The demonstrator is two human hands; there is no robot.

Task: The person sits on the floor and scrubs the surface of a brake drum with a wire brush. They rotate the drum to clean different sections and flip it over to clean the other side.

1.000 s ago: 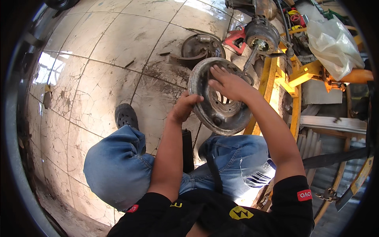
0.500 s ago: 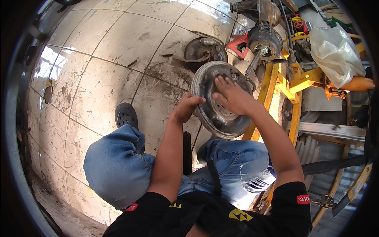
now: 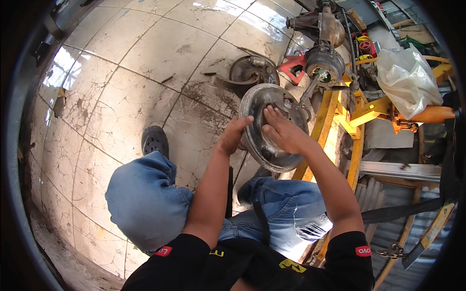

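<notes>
A dirty round metal brake backing plate (image 3: pixel 257 138) is tilted up in front of me, above my right knee. My left hand (image 3: pixel 234 135) grips its left rim, thumb over the edge and the other fingers mostly hidden beneath. Flat on the plate's face lies my right hand (image 3: pixel 284 131), fingers stretched out and pointing away from me. Just beyond, on the floor, sits a second round brake assembly (image 3: pixel 252 72) with a curved shoe. An axle housing (image 3: pixel 330 29) extends away at the far right, its open hub end (image 3: pixel 324 68) facing me.
A red stand (image 3: pixel 292 67) is by the axle. Yellow metal framing (image 3: pixel 323 119) runs close along my right, with a clear plastic bag (image 3: pixel 407 80) on it. Small dark metal pieces (image 3: pixel 167 78) lie on the cracked floor tiles (image 3: pixel 116 111).
The view has shifted slightly, so the plate appears a little lower. My left hand has slid slightly along the rim; my right palm remains on the plate.
</notes>
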